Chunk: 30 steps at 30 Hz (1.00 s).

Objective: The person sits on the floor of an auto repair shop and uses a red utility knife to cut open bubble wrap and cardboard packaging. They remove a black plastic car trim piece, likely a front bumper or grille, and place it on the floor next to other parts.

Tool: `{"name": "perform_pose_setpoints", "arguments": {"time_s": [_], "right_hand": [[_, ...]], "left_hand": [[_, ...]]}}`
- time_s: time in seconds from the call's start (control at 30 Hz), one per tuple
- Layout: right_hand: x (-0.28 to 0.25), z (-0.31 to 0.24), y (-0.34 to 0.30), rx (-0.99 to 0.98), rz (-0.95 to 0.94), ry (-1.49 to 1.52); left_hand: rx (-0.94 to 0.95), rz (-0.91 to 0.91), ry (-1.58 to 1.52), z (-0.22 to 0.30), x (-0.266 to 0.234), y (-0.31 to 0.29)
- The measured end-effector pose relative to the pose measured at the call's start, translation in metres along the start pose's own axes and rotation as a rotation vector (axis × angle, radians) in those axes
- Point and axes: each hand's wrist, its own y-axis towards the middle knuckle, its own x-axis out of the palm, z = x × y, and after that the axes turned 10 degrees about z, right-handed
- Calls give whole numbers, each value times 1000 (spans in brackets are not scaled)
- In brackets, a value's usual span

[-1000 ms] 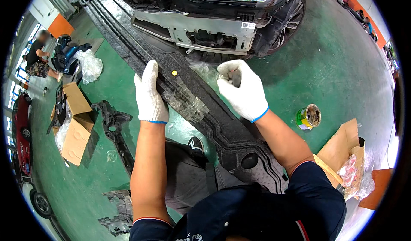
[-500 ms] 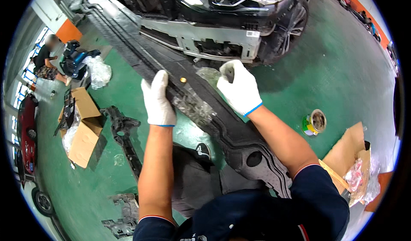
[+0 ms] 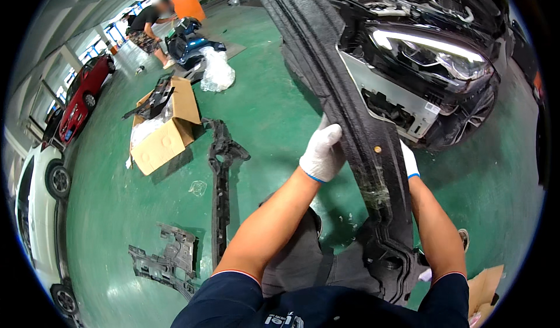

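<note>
A long black ribbed bumper absorber slants from the top of the view down to my lap. My left hand, in a white glove with a blue cuff, grips its left edge, thumb on the upper face. On the opposite edge, my right hand holds the absorber from the side; its fingers are hidden behind the part. Between the hands, a small gold-coloured round piece sits on the face. Lower down, clear tape lies across the ribs.
A black car with its front end stripped stands at right. On the green floor at left are an open cardboard box, a long black bracket and a broken-looking black part. A person bends over parts farther back.
The view has turned left, and the absorber now stands steeper in it. My right hand has gone from beside a clear film to the absorber's right edge. My left hand keeps its hold.
</note>
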Motion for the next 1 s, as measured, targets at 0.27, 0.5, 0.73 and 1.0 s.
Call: {"name": "perform_pose_setpoints", "arguments": {"time_s": [0.27, 0.5, 0.73, 1.0], "right_hand": [[40, 45, -25, 573, -508, 857], [67, 49, -27, 669, -610, 994], [83, 52, -27, 717, -658, 1032], [102, 44, -20, 728, -712, 1097]], "left_hand": [[-154, -129, -39, -10, 3, 1], [-128, -445, -162, 2, 31, 9], [-284, -373, -65, 15, 28, 5], [-264, -221, 474, -12, 9, -7]]}}
